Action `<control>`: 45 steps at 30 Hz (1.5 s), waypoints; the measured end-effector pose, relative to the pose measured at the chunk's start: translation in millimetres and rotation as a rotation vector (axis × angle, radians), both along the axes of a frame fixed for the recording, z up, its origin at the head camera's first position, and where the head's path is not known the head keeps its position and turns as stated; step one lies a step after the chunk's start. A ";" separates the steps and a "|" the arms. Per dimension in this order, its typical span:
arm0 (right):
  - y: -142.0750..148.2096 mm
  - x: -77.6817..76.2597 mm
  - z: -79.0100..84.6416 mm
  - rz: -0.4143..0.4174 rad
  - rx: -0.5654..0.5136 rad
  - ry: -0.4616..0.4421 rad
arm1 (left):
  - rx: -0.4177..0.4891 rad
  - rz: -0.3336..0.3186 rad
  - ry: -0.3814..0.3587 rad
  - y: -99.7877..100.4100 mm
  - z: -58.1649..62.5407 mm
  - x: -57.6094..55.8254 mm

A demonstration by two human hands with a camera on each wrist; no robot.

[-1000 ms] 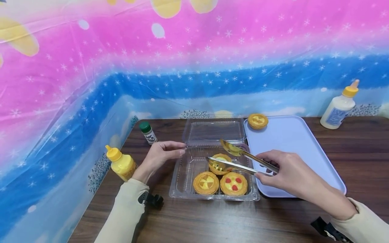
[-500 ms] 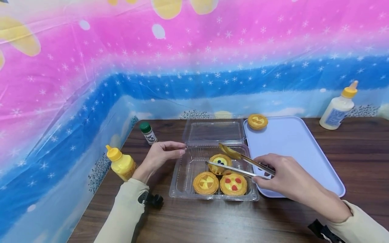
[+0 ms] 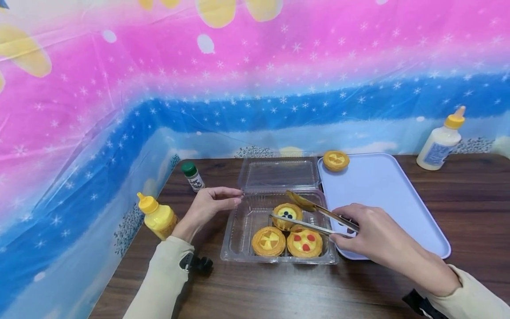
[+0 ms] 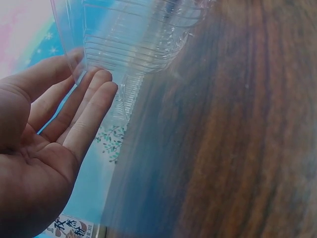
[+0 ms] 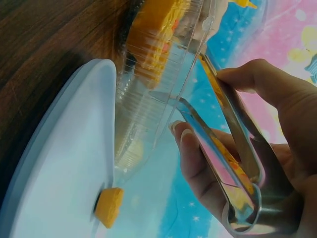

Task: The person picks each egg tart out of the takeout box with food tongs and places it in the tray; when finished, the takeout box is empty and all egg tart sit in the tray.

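Observation:
My left hand (image 3: pixel 209 206) pinches the left rim of a clear plastic clamshell container (image 3: pixel 226 254) between thumb and fingertips. In the left wrist view, the rim passes between the thumb and fingers of that hand (image 4: pixel 59 129). My right hand (image 3: pixel 380 232) grips metal tongs (image 3: pixel 301 200), their arms spread apart over the container. Between the tong ends sits a blueberry-topped tart (image 3: pixel 287 214), partly crossed by the nearer arm. In front of it lie a tart with cross-shaped pastry pieces (image 3: pixel 268 241) and one with red spots (image 3: pixel 304 242).
A pale lavender tray (image 3: pixel 370 186) stands right of the container, with another tart (image 3: pixel 336 160) at its back left corner. The container's lid (image 3: pixel 279 172) lies folded back. Around are a yellow squeeze bottle (image 3: pixel 159 219), a green-capped shaker (image 3: pixel 193 176) and a white bottle (image 3: pixel 439 144).
The tongs have dropped slightly and shifted a little left with my right hand. More of the blueberry topping shows now. My left hand keeps its place on the rim.

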State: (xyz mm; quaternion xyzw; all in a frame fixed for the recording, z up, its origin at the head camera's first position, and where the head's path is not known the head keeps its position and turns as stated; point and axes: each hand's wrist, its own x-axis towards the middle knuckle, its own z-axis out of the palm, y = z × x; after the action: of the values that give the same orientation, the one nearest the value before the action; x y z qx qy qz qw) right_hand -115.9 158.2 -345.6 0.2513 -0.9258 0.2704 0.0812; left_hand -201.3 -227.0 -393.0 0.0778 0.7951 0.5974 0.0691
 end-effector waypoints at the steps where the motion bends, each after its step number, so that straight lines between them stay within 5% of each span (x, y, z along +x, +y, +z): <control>1: -0.3 0.1 -0.6 0.001 0.005 0.006 | 0.005 -0.001 -0.002 0.1 -0.2 0.3; 24: -2.0 -0.4 -6.2 0.033 -0.036 0.089 | -0.001 -0.001 -0.001 0.9 0.7 0.9; 38: 12.0 1.5 15.0 -0.013 -0.084 0.098 | 0.019 0.002 -0.019 1.7 -0.5 0.2; 45: 31.4 -6.0 31.3 -0.102 -0.079 0.118 | 0.038 -0.001 -0.020 1.8 0.0 1.2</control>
State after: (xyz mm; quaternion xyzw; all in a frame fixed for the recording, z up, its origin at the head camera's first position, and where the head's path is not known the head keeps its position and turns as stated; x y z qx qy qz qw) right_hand -121.9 189.6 -314.3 0.2160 -0.9196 0.2871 0.1590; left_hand -200.2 -225.2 -393.0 0.0734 0.7828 0.6133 0.0759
